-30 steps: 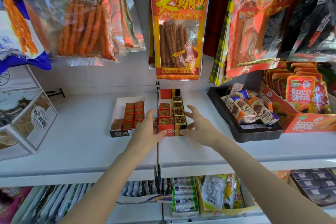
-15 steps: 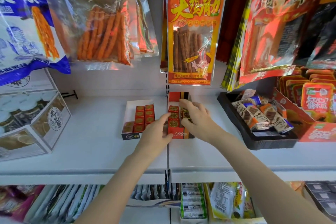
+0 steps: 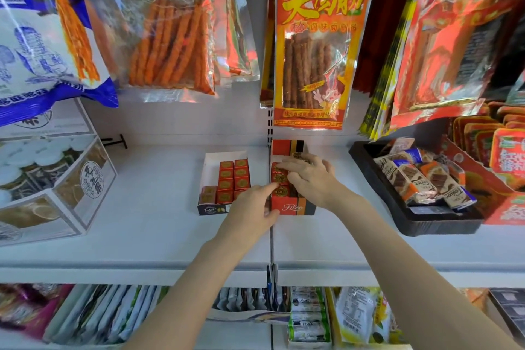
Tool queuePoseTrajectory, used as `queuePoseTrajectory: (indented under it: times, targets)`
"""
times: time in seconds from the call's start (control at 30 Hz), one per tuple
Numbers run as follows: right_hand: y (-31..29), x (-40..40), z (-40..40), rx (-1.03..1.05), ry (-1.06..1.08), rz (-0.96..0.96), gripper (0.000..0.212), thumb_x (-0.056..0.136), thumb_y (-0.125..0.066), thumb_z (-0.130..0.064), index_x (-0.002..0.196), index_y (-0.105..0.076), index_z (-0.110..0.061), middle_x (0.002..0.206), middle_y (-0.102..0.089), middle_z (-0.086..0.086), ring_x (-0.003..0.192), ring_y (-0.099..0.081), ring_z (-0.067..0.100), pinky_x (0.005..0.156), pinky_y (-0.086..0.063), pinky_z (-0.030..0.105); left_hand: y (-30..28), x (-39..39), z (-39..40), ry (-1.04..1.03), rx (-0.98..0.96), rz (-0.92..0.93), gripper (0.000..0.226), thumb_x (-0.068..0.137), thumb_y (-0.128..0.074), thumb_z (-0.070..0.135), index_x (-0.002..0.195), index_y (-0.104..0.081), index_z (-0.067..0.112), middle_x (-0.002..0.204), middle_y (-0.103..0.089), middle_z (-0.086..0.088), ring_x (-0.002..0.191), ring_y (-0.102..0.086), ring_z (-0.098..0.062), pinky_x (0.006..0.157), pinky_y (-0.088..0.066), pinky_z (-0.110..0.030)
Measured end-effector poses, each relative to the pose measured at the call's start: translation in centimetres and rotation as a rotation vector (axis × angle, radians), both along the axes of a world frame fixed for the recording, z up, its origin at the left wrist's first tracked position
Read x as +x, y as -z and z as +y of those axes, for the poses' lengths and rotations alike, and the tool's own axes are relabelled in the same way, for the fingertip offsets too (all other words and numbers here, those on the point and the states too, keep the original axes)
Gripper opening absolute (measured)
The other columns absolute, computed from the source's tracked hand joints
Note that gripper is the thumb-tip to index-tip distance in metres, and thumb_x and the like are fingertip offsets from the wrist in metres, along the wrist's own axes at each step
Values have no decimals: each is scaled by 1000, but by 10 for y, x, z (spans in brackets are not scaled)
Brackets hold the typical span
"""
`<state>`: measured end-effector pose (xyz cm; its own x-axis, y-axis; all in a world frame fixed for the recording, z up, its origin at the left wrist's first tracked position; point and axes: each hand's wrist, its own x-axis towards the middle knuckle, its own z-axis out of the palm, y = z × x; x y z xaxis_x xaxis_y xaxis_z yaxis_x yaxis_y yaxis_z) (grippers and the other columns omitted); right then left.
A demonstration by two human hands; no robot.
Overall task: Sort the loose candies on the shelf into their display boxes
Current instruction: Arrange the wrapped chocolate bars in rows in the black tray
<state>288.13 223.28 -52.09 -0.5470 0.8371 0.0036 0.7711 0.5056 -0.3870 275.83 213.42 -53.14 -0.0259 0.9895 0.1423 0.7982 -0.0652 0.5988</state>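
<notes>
The left hand [image 3: 250, 207] is bracing the red display box [image 3: 292, 207] at its front corner (fingers nearly straight, gripping nothing) while the right hand [image 3: 309, 176], fingers spread flat, is pressing the candies [image 3: 279, 177] inside, and pushing unevenly could be tipping a row askew.

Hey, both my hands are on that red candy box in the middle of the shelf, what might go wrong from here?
The right hand lies over the candies in the red Fileo box; pressing may knock the rows crooked. The left hand pushes at the box's front left corner, so it could slide toward the white box beside it.
</notes>
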Motion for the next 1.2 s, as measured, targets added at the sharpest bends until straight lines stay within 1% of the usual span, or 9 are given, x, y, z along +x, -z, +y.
queuePoseTrajectory:
  times: [0.3, 0.43, 0.6, 0.7, 0.8, 0.87, 0.97, 1.1, 1.2]
  targets:
    - [3, -3, -7, -56, -11, 56, 43, 98, -22, -30, 141, -25, -35, 152, -21, -12, 142, -5, 15, 115, -4, 42, -4, 1, -6, -12, 9, -52, 53, 88, -57, 14, 137, -38, 16, 120, -58, -5, 107, -58, -14, 93, -45, -22]
    - [-2, 3, -9, -62, 22, 158, 43, 98, -23, -27, 140, -29, -30, 151, -26, -5, 139, -13, 19, 115, -15, 44, -4, -4, -12, -13, 34, -8, 51, 88, -56, 15, 136, -39, 18, 118, -59, -3, 101, -58, -12, 91, -48, -25]
    - [-9, 20, -17, -85, 75, 246, 44, 97, -34, -28, 140, -29, -22, 147, -30, 3, 131, -28, 24, 104, -29, 33, -2, -11, -22, -73, 98, 109, 45, 91, -49, 15, 135, -39, 18, 125, -54, 0, 109, -53, -14, 95, -44, -29]
    - [-12, 28, -30, -244, 68, 372, 64, 88, -54, -37, 143, -23, -22, 144, -31, 4, 125, -38, 20, 95, -35, 26, 3, -19, -25, -235, 197, 266, 45, 91, -46, 25, 136, -38, 25, 136, -42, 2, 124, -33, -19, 104, -31, -34]
    - [-8, 29, -41, -215, 38, 302, 90, 77, -71, -31, 145, -12, -19, 147, -22, 3, 127, -37, 20, 100, -33, 23, 7, -26, -25, -351, 23, 337, 54, 92, -44, 36, 141, -23, 35, 151, -16, -1, 136, -9, -32, 109, -21, -49]
    - [-4, 26, -45, -164, 27, 269, 95, 76, -73, -24, 145, -8, -18, 150, -17, 3, 129, -37, 18, 97, -31, 17, 12, -26, -25, -345, -20, 391, 57, 93, -42, 36, 143, -15, 38, 154, -4, -2, 139, 1, -37, 113, -10, -53]
    - [-1, 24, -46, -126, 51, 266, 94, 77, -71, -18, 146, -6, -18, 150, -20, 5, 130, -38, 22, 105, -34, 28, 18, -32, -23, -376, -20, 412, 66, 94, -43, 31, 145, -1, 34, 155, 5, -5, 140, 10, -40, 112, 2, -54]
    - [-3, 22, -45, -122, 54, 258, 93, 79, -69, -15, 146, -5, -18, 150, -21, 7, 131, -37, 24, 108, -37, 37, 17, -45, -20, -400, -23, 62, 78, 90, -54, 22, 146, -1, 25, 153, -12, -10, 140, -15, -34, 113, -18, -46]
    - [-2, 22, -44, -121, 49, 224, 93, 80, -67, -17, 146, -2, -20, 151, -19, 6, 131, -38, 24, 108, -37, 39, 16, -52, -21, -349, 12, 22, 83, 86, -60, 21, 146, -3, 21, 145, -30, -8, 132, -32, -26, 109, -29, -40]
